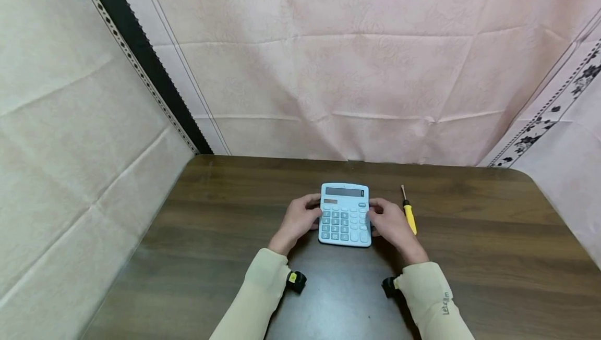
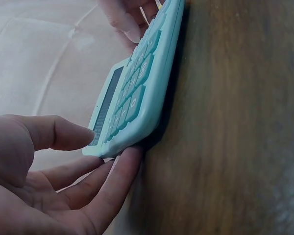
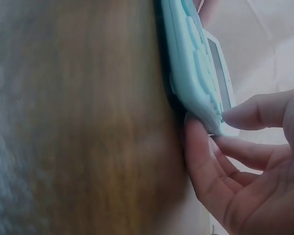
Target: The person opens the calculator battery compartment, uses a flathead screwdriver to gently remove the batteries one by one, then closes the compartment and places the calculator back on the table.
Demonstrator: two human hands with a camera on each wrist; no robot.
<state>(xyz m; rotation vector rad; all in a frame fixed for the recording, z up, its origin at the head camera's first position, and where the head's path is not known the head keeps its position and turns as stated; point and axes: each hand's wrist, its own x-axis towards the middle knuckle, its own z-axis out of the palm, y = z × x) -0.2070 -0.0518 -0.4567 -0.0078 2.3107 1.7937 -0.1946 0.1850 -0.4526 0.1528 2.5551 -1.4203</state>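
A light blue calculator (image 1: 345,215) lies between both hands, its display at the far end. My left hand (image 1: 298,220) grips its left edge, thumb on the top face and fingers along the side. On the right edge, my right hand (image 1: 388,221) holds it the same way. In the left wrist view the left hand (image 2: 63,181) has fingertips at the underside of the calculator (image 2: 132,98). The right wrist view shows the right hand (image 3: 250,166) with its thumb over the edge of the calculator (image 3: 191,73) and fingers below.
A screwdriver (image 1: 409,216) with a yellow and black handle lies just right of the right hand on the brown wooden table (image 1: 211,277). Pale patterned cloth (image 1: 352,79) hangs behind the table's far edge and at both sides.
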